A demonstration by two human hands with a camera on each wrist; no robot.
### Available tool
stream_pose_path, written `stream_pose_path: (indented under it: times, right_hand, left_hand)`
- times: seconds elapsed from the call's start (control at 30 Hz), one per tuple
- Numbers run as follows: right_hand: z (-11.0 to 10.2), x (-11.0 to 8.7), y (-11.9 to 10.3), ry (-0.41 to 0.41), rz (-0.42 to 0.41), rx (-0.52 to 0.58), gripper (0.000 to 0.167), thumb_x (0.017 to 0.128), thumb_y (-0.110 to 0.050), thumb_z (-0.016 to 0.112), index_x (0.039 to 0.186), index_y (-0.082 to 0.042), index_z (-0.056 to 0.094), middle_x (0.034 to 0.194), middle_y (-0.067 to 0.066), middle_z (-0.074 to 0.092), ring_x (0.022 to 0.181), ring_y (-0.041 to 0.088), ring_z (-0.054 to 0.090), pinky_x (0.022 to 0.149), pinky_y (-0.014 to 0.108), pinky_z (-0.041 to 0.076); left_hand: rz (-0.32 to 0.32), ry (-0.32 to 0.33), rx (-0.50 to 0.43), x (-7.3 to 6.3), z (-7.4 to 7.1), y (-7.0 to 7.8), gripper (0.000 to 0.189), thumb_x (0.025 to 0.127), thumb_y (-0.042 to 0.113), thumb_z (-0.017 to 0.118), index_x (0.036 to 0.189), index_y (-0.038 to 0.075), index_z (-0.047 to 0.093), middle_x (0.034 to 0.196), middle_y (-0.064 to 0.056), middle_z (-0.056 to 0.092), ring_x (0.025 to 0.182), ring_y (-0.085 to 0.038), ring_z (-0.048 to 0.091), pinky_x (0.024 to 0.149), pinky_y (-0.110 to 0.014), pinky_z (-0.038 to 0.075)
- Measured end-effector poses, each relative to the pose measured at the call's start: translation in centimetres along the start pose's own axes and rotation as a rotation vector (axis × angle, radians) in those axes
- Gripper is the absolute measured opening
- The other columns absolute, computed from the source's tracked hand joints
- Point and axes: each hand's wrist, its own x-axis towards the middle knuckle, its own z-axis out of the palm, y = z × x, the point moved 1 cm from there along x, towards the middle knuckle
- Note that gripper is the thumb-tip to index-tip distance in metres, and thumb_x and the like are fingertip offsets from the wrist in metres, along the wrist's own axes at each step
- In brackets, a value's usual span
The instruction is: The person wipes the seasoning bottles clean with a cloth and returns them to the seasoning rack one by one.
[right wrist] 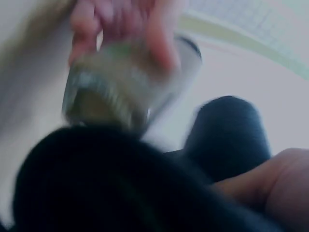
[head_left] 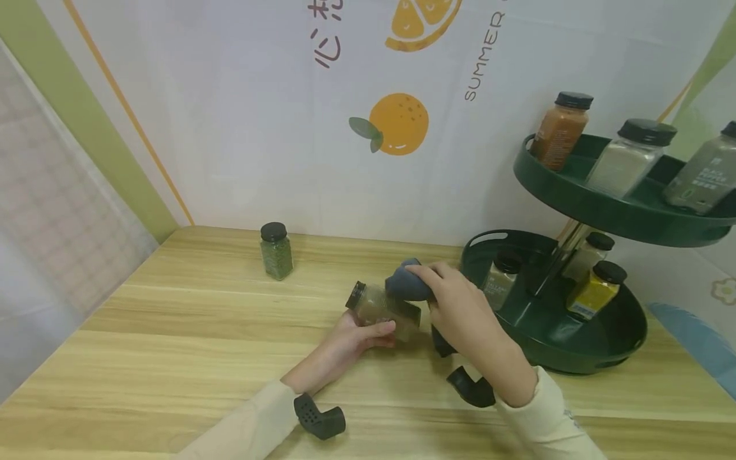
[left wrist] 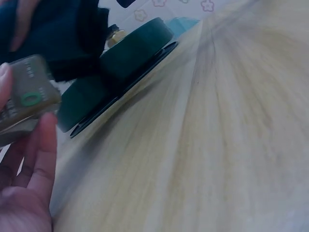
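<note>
My left hand (head_left: 365, 333) grips a clear spice jar (head_left: 372, 303) with a black lid, tilted on its side above the table. Brownish-grey contents show through the jar's wall. With my right hand (head_left: 462, 310) I hold a dark blue cloth (head_left: 407, 282), bunched under the fingers against the jar's base end. In the left wrist view the cloth (left wrist: 63, 41) hangs beside the labelled jar (left wrist: 31, 94). The right wrist view is blurred; there the cloth (right wrist: 96, 179) covers part of the jar (right wrist: 130, 82).
A jar of green herbs (head_left: 276, 252) stands at the back of the wooden table (head_left: 172, 332). On the right is a two-tier dark green rack (head_left: 609, 207). Its upper tier carries an orange-red jar (head_left: 560, 131) and others; its lower tier holds a yellow jar (head_left: 597, 291) among several.
</note>
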Motion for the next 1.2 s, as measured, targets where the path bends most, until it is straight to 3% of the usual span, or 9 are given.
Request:
stream_pose_path:
  times: [0.1,0.2,0.3,0.47,0.6,0.93,1.03,1.1,1.2]
  right_hand:
    - [0.7,0.0,-0.8,0.009,-0.121,0.033,0.058,0.077,0.009,0.062,0.127,-0.020,0.056,0.113,0.009,0.060,0.100,0.028,0.062,0.076,0.043,0.054]
    - [1.1,-0.1,-1.0,-0.021,-0.177,0.022,0.058,0.077,0.010,0.063,0.125,-0.022,0.057,0.113,0.007,0.060,0.098,0.027,0.062,0.076,0.042,0.054]
    - [0.9,-0.1,-0.6,-0.077,-0.168,0.030,0.056,0.076,0.011,0.063,0.121,-0.023,0.060,0.112,0.005,0.059,0.097,0.025,0.062,0.077,0.042,0.054]
    - [0.1,-0.1,0.2,-0.161,-0.189,0.051,0.052,0.072,0.013,0.063,0.114,-0.017,0.065,0.109,0.005,0.060,0.093,0.023,0.062,0.077,0.038,0.054]
    - [-0.6,-0.1,0.7,-0.195,-0.198,0.037,0.042,0.073,0.007,0.070,0.107,-0.017,0.069,0.106,0.004,0.062,0.095,0.023,0.063,0.081,0.039,0.053]
    - [-2.1,-0.3,2.1,-0.285,-0.085,-0.097,0.038,0.074,0.010,0.067,0.101,-0.016,0.070,0.108,0.006,0.063,0.097,0.029,0.061,0.075,0.043,0.053]
    - [-2.3,-0.2,2.5,-0.257,-0.044,-0.061,0.040,0.076,0.009,0.065,0.107,-0.016,0.068,0.111,0.007,0.064,0.097,0.029,0.062,0.076,0.045,0.053]
    - [-2.2,-0.2,2.7,-0.233,-0.034,-0.010,0.042,0.078,0.007,0.063,0.114,-0.015,0.064,0.115,0.008,0.063,0.099,0.029,0.062,0.079,0.046,0.052]
    - [-1.9,-0.1,2.6,-0.217,-0.065,0.071,0.044,0.081,0.006,0.060,0.121,-0.013,0.060,0.119,0.008,0.062,0.103,0.028,0.061,0.085,0.047,0.051]
  left_hand:
    - [0.017,-0.048,0.058,0.0,0.1,-0.1,0.063,0.083,0.012,0.070,0.135,0.011,0.036,0.113,-0.001,0.056,0.086,-0.015,0.064,0.084,-0.035,0.053]
    - [0.026,-0.077,0.085,-0.2,0.1,-0.2,0.066,0.083,0.012,0.070,0.138,0.010,0.034,0.114,-0.001,0.056,0.083,-0.015,0.064,0.084,-0.036,0.054]
    - [0.017,-0.077,0.084,-0.3,0.2,-0.1,0.066,0.082,0.014,0.070,0.138,0.009,0.034,0.113,-0.002,0.057,0.083,-0.015,0.064,0.084,-0.036,0.054]
    - [0.013,-0.053,0.036,-0.2,0.2,-0.1,0.068,0.083,0.008,0.067,0.139,0.011,0.029,0.125,-0.007,0.050,0.097,-0.015,0.061,0.085,-0.035,0.053]
    - [0.008,-0.028,0.029,-0.1,0.2,0.0,0.066,0.083,0.006,0.066,0.137,0.010,0.028,0.128,-0.011,0.046,0.100,-0.016,0.060,0.084,-0.035,0.053]
    - [-0.008,-0.013,0.042,-0.2,0.3,0.1,0.063,0.082,0.015,0.070,0.134,0.009,0.033,0.121,-0.008,0.053,0.098,-0.017,0.061,0.081,-0.035,0.053]
    - [-0.025,-0.041,-0.059,-0.2,0.2,0.1,0.063,0.085,0.018,0.068,0.134,0.008,0.031,0.119,-0.006,0.054,0.097,-0.017,0.062,0.087,-0.035,0.052]
    - [-0.041,-0.070,-0.193,-0.2,0.0,0.3,0.057,0.088,0.020,0.064,0.133,0.009,0.030,0.117,-0.006,0.055,0.098,-0.019,0.062,0.092,-0.036,0.050]
    - [-0.039,-0.131,-0.416,-0.3,-0.3,0.4,0.036,0.093,0.023,0.056,0.124,0.013,0.040,0.111,-0.003,0.059,0.102,-0.019,0.061,0.097,-0.037,0.046]
